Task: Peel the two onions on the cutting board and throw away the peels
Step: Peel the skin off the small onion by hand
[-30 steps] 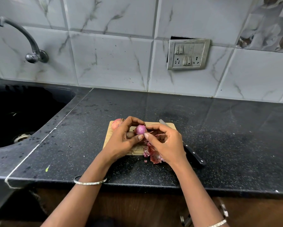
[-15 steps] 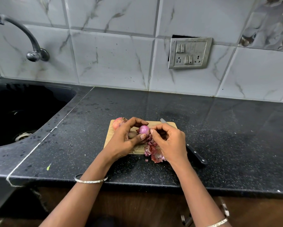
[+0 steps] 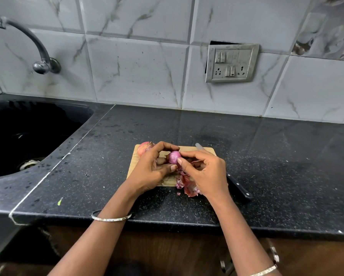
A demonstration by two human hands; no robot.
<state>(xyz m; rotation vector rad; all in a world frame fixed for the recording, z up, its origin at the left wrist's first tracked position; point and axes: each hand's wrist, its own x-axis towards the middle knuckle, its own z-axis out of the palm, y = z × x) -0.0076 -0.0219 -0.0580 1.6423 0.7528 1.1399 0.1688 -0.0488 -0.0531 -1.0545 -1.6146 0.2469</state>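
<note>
Over the cutting board [image 3: 168, 179] both hands grip the purple peeled onion [image 3: 174, 156] — left hand [image 3: 150, 170] curled round it, right hand [image 3: 206, 172] pinching its side. Behind sits the unpeeled onion [image 3: 144, 148]; peels [image 3: 188, 187] lie on the desk [image 3: 266, 166] — knife [image 3: 238, 187] alongside.

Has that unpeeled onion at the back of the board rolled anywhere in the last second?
No. The unpeeled onion sits at the cutting board's far left corner, as before.

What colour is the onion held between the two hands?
The onion is shiny pink-purple; the head view shows it.
</note>
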